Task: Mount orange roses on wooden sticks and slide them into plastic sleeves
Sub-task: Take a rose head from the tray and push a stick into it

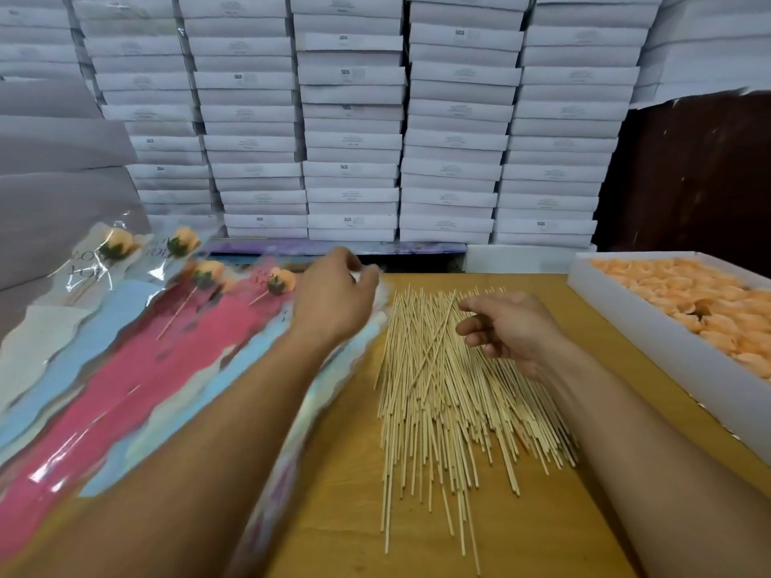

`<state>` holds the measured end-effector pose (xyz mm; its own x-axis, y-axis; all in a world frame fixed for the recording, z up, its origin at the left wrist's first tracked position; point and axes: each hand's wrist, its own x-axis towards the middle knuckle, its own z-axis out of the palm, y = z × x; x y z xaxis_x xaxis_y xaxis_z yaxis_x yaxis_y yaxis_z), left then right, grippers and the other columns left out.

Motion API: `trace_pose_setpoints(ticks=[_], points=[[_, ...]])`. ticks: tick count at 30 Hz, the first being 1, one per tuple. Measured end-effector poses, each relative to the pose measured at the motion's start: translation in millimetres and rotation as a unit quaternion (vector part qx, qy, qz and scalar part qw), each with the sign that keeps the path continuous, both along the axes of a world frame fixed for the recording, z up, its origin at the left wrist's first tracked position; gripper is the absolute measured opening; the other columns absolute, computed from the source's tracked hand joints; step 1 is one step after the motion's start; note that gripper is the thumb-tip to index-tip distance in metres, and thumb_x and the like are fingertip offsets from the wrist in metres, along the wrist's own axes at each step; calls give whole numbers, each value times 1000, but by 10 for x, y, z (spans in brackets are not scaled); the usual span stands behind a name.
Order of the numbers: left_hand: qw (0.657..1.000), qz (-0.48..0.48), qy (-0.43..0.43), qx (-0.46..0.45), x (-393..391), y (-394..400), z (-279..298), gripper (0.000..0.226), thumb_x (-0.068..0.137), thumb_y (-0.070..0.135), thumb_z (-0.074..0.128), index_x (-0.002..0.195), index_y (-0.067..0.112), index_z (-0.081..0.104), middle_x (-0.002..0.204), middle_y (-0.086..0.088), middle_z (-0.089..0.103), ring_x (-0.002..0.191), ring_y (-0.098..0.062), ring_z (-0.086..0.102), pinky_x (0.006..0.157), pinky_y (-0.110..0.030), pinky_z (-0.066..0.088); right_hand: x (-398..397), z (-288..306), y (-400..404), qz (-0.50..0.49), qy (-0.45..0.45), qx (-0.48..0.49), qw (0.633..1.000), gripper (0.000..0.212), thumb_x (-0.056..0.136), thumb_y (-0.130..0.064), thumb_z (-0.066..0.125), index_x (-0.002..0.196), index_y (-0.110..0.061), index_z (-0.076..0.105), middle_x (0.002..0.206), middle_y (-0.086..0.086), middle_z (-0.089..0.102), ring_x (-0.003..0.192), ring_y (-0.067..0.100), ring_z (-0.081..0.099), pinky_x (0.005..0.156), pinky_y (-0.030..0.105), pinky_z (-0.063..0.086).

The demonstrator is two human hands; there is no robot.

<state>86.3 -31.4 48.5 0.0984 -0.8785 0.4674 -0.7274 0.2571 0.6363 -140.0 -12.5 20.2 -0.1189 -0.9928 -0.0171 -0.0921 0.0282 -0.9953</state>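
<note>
Here, left hand (333, 292) reaching to sleeves (167, 348) at table's left edge, fingers curled, grasp unclear. Right hand (507, 327) hovering over sticks (438, 402); fingers loosely curled, empty.

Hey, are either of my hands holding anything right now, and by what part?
The right hand hangs loosely curled over the wooden sticks, gripping none. The left hand reaches to the top edge of the plastic sleeves; blur hides whether it pinches one.

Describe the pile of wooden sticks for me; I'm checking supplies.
The pile of wooden sticks lies loose on the yellow-brown tabletop: many thin, pale, straight sticks, roughly parallel, fanned and crossing, ends uneven. The right hand hovers at its far end, fingers curled; contact is unclear. Plastic sleeves lie left.
</note>
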Motion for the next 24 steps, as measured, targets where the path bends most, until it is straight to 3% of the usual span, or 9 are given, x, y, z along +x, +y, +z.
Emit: trace_pose_setpoints(ticks=[3,8,10,12,17,20,24], points=[[999,-13,16,31,-489,43,-280,32,95,45,54,111,18,60,103,-2,69,92,-25,63,79,-37,51,-15,-40,-34,-9,38,-7,999,13,101,-19,61,106,-11,68,73,7,76,53,11,64,41,21,44],[999,9,-42,15,-661,44,-587,35,95,50,51,113,21,57,98,-2,69,89,-26,65,78,-42,54,-72,-90,-102,-40,171,-37,984,8,100,-26,61,94,-26,67,69,-2,75,49,4,61,50,23,43],[998,16,-54,9,-639,70,-610,34,96,50,51,114,22,57,97,-2,70,88,-25,65,76,-42,54,-112,-74,-122,-60,238,-45,968,9,99,-28,62,92,-26,68,76,-4,74,63,5,65,58,25,46],[998,11,-58,5,-643,129,-608,34,96,49,51,116,22,56,98,-1,70,87,-25,65,76,-41,54,-201,-37,-149,-94,313,-53,944,10,98,-31,62,101,-27,71,94,-8,70,81,10,64,68,30,48],[997,-26,-75,9,-721,246,-574,34,99,46,49,120,21,55,107,-4,68,94,-27,64,81,-43,53,-638,241,-263,-219,411,-39,884,25,94,-28,60,116,-26,72,117,2,70,99,27,62,75,32,42],[997,-26,-76,10,-722,249,-541,33,99,45,49,120,20,55,106,-4,68,95,-28,64,81,-43,52,-987,459,-339,-270,453,0,850,24,91,-25,61,113,-22,71,120,9,68,108,35,61,76,35,42],[997,-24,-72,25,-706,252,-533,32,99,44,50,119,19,55,106,-5,68,95,-27,63,81,-43,52,-1453,605,-286,-308,550,130,765,33,93,-29,63,118,-8,61,112,18,61,111,41,56,79,42,43]])
